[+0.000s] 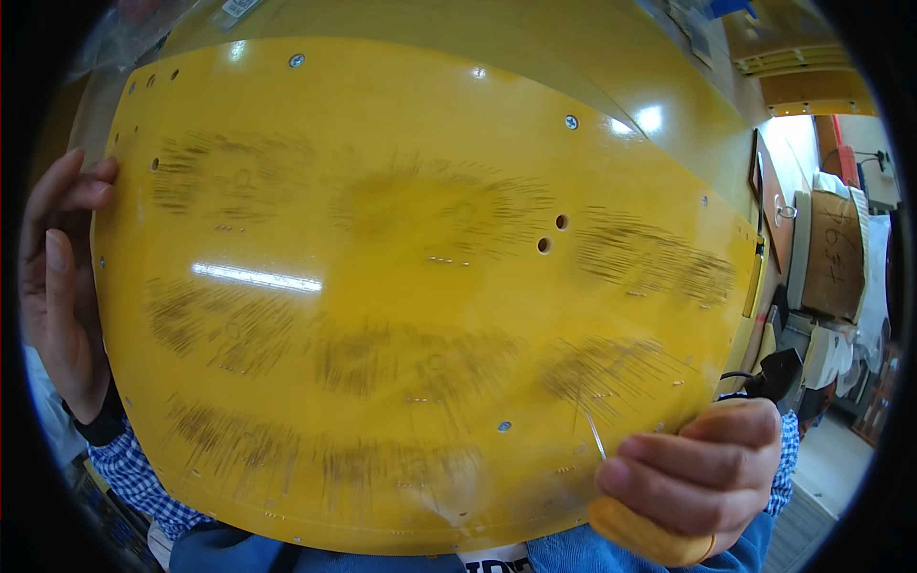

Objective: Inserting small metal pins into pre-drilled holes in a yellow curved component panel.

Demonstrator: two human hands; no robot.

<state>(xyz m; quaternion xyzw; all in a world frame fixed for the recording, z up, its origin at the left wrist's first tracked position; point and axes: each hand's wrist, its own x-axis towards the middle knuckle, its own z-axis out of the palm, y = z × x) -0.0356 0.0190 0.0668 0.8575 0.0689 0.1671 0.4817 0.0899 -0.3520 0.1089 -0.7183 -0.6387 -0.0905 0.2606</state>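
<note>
A large glossy yellow panel fills most of the view in front of me, with several patches of fine dark lines across its face. My right hand, at its lower right edge, is closed around a tool with a rounded yellow handle. From between the fingers, the tool's thin bright metal shaft points up and left toward one dark patch. My left hand is beside the left edge, its fingers apart and the fingertips close to the rim. Whether it bears on the panel I cannot tell.
Cross-head screws and round holes dot the panel. Behind it lies another yellow surface. At the right are a cardboard box, white plastic wrapping and a black object with a cable.
</note>
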